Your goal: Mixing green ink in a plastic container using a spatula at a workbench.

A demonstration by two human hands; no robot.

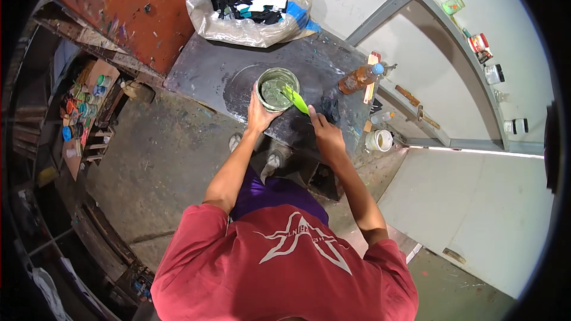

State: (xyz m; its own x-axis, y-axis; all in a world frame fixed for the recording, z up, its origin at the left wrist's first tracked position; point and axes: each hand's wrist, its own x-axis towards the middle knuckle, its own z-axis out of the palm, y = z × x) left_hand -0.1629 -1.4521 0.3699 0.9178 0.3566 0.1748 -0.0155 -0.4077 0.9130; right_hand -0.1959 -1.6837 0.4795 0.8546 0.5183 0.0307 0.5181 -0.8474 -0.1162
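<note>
A round tub (277,103) with a grey-green, paint-like coating inside stands at the near part of a dark, stained table (205,74). My left hand (259,113) is wrapped round the tub's left and near side. In my right hand (325,132) is the handle of a bright green spatula (295,100). Its blade reaches over the tub's right rim into the opening, and its tip is smeared with the grey-green stuff. Just right of my right hand lies a crumpled black cloth or bag (329,109). How much the tub holds is hard to tell.
A bottle of amber liquid with a blue cap (361,78) lies toward the table's right edge. At the back, a large translucent sack (253,35) holds dark and white scraps. A white bucket (379,140) stands right of the table. Jars (89,107) crowd a shelf at left.
</note>
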